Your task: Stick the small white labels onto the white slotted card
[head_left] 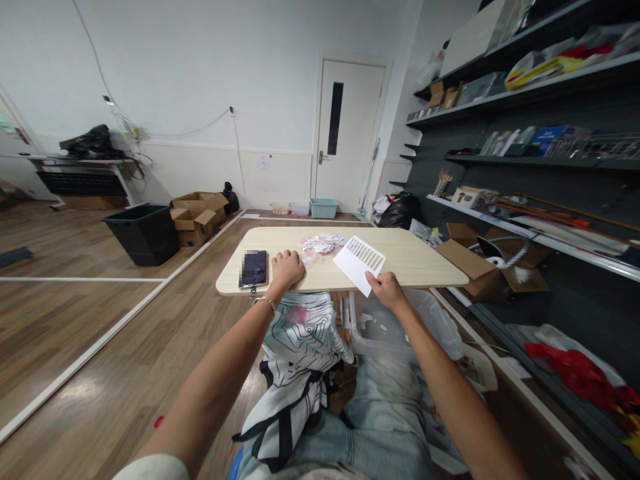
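Observation:
My right hand (387, 290) grips the near corner of a flat white slotted card (357, 263), thumb on top. A row of narrow openings runs along the card's far end, and it is tilted above the table's front edge. To the left, my left hand (287, 268) rests on the pale wooden table (400, 250) with fingers curled down; whatever is under them is hidden. Between and beyond the hands lies a loose heap of small white pieces (325, 243), with a pinkish stain around it. A dark phone (254, 268) lies just left of my left hand.
Below the table's front edge sits a clear plastic bin (380, 327) with a few white scraps. A black-and-white patterned cloth (300, 333) hangs over my lap. Shelves (540, 160) and an open cardboard box (490, 267) line the right; a black bin (143, 233) stands left.

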A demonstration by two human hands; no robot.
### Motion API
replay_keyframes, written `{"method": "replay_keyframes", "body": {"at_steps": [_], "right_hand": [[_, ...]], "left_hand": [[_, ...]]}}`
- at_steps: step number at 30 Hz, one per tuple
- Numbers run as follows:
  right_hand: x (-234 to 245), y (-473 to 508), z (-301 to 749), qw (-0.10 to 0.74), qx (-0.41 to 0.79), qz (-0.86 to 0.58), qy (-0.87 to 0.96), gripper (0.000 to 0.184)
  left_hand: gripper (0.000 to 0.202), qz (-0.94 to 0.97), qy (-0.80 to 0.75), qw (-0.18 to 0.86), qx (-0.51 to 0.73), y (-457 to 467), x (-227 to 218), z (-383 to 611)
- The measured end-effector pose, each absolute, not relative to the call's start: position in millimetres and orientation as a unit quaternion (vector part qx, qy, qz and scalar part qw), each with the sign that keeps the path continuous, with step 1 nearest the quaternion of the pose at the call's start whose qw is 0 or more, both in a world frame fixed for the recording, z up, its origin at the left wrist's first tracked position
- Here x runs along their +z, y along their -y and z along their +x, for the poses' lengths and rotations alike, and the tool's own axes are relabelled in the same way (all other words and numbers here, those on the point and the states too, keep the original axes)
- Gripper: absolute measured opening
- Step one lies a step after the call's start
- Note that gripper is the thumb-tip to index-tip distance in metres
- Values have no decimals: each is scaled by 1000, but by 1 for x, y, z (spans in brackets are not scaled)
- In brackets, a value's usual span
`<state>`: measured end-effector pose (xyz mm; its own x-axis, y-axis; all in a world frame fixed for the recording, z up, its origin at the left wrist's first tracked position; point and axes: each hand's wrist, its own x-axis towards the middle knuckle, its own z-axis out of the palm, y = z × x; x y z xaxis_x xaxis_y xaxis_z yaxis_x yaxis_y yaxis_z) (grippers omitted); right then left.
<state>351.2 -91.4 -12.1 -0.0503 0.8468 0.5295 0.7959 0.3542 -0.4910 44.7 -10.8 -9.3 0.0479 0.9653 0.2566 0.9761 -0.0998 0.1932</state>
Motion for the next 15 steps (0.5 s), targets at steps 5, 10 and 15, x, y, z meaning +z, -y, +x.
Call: {"method": "replay_keyframes", "body": {"at_steps": [5, 10, 15], "right_hand": [[-11, 92, 350, 388, 42, -565, 727, 63], [-9, 94, 350, 372, 31, -571, 731, 63], [-9, 93, 350, 358, 13, -583, 729, 62]], "left_hand": [[48, -725, 670, 23, -158, 12, -9, 45], [48, -725, 670, 18, -159, 13, -7, 45], [47, -724, 671, 10, -162, 15, -5, 45]]}}
